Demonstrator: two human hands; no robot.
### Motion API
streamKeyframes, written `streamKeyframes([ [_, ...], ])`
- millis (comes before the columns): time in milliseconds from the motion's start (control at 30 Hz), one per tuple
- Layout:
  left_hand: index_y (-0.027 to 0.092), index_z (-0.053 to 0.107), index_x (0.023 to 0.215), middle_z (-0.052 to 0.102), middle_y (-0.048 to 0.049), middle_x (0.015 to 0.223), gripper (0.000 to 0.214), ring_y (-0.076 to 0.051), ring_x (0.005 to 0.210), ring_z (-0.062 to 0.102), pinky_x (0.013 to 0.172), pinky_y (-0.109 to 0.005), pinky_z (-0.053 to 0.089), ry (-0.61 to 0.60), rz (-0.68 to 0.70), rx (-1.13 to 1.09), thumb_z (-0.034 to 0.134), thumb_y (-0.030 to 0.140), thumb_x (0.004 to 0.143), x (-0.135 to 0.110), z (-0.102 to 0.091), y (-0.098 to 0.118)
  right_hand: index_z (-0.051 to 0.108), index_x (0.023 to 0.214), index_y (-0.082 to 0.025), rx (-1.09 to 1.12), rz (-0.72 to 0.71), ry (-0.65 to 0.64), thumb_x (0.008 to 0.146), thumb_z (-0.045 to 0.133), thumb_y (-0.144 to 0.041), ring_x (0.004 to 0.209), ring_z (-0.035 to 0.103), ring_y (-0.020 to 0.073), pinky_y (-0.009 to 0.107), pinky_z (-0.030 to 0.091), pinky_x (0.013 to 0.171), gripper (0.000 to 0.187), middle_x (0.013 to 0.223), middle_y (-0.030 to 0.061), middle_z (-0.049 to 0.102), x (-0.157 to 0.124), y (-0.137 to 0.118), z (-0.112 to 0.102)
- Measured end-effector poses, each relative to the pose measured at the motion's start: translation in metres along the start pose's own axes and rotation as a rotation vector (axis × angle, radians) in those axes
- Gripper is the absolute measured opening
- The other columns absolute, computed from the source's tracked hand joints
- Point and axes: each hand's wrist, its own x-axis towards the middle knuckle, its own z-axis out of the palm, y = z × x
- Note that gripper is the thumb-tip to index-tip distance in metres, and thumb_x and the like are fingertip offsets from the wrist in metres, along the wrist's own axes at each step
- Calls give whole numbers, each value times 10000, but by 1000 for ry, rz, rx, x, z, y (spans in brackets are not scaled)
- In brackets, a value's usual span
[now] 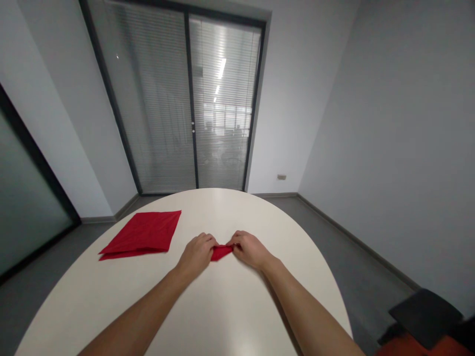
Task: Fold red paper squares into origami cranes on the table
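Note:
A small piece of folded red cloth (221, 252) lies on the table between my hands, its lower edge tapering to a point. My left hand (198, 251) grips its left side with curled fingers. On the other side, my right hand (249, 247) pinches the right end between thumb and fingers. Parts of the cloth are hidden under both hands. Farther left, a larger folded red cloth (143, 232) rests flat, its layers slightly apart along the near edge; neither hand touches it.
The round white table (218, 306) curves away on both sides. Beyond it stand glass panels with blinds (163, 109) and a plain wall with an outlet (281, 177). At the lower right is a black and orange chair (425, 316).

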Motion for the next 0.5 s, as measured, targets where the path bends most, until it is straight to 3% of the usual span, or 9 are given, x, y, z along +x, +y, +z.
streamKeyframes([
  [233,203,723,934,707,-71,965,243,-243,924,624,836,-380,466,28,35,66,505,121,866,-3,-4,9,768,1052,-224,-21,-28,-53,880,614,-272,957,612,206,281,455,849,236,996,61,705,-5,-5,-11],
  [400,221,708,1057,711,-63,1037,241,-241,934,638,830,-373,470,68,41,46,505,302,955,-3,-4,10,775,987,-218,-66,-2,-9,951,550,-284,936,602,197,287,439,829,238,967,69,699,-2,-4,-9],
  [500,225,700,1025,715,-60,1008,253,-224,920,649,822,-345,473,61,4,27,461,296,983,-2,-2,8,775,955,-217,-74,-7,-2,959,548,-278,926,596,196,287,435,816,236,940,68,699,-1,-3,-8],
])
